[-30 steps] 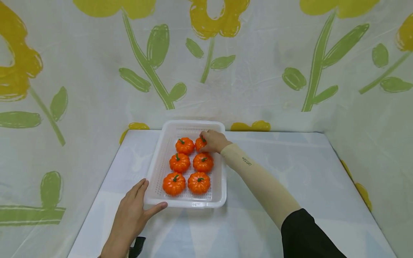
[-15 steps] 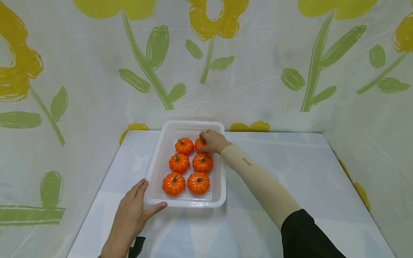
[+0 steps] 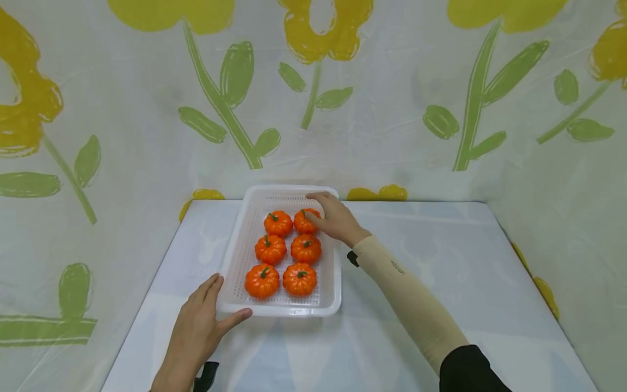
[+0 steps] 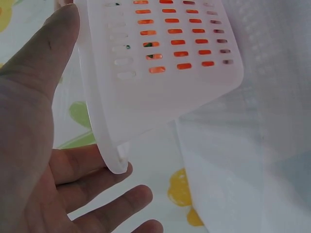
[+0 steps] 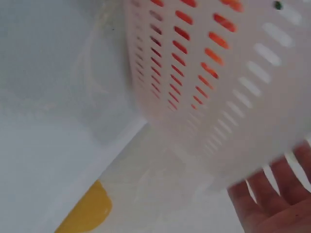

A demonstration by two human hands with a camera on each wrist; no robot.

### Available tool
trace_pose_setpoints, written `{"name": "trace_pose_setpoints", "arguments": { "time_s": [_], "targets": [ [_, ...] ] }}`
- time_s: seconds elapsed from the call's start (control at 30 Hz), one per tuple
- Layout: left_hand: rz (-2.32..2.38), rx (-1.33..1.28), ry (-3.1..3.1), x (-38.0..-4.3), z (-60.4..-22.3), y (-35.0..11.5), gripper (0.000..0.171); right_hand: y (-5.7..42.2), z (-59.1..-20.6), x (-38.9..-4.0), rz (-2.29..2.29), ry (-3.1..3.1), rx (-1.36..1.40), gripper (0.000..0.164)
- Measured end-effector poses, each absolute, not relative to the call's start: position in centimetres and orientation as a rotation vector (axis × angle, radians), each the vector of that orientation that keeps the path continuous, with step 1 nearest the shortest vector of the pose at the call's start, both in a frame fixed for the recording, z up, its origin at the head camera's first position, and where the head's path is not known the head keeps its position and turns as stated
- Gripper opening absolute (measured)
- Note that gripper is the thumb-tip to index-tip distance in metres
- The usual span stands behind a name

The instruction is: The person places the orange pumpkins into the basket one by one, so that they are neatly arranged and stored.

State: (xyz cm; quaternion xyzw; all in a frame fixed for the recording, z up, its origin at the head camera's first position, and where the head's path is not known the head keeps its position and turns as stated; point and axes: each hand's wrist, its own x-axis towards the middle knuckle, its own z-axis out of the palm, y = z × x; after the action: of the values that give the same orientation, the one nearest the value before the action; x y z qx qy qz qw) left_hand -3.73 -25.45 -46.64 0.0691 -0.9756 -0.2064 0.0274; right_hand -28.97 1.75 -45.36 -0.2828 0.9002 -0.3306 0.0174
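Note:
A white plastic basket (image 3: 327, 305) holds several small orange pumpkins with green stems, set in two columns. My right hand (image 3: 339, 218) is over the basket's far right side, its thumb overlapping the far right pumpkin (image 3: 302, 224) and its fingers extended past it. In the right wrist view, its fingers (image 5: 277, 189) reach over the rim, spread apart. My left hand (image 3: 198, 321) spans the near left corner, thumb along the front rim and straight fingers on the left side. The left wrist view shows those fingers (image 4: 97, 187) at the rim and orange showing through the basket's slots.
The basket stands on a pale patterned table (image 3: 416, 305), close to its back edge. Behind and beside the table hangs a white cloth (image 3: 382, 120) printed with yellow flowers and green leaves.
My right hand has let go of the far right pumpkin, its fingers opening and the hand drawing slightly right. The pumpkin stays in its place; my left hand keeps its position at the corner.

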Motion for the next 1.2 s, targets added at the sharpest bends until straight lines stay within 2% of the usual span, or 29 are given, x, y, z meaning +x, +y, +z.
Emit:
{"name": "trace_pose_setpoints", "arguments": {
  "time_s": [0.2,0.57,0.9,1.2],
  "targets": [
    [-0.630,0.192,-2.995,-4.1,-46.8,-25.7,0.123,5.3,-45.4,-27.6,-1.173,2.870,-0.795,0.058],
    [-0.615,0.153,-2.982,-4.2,-47.3,-25.8,0.121,15.6,-48.7,-24.2,-0.944,3.146,-0.827,0.061],
    [-0.575,0.068,-2.909,-4.1,-47.5,-26.1,0.113,23.7,-50.6,-18.7,-0.877,3.163,-0.288,0.073],
    [-0.491,0.011,-2.840,-3.8,-48.0,-26.3,0.104,26.9,-51.9,-16.3,-0.829,3.169,-0.143,0.075]
  ]
}}
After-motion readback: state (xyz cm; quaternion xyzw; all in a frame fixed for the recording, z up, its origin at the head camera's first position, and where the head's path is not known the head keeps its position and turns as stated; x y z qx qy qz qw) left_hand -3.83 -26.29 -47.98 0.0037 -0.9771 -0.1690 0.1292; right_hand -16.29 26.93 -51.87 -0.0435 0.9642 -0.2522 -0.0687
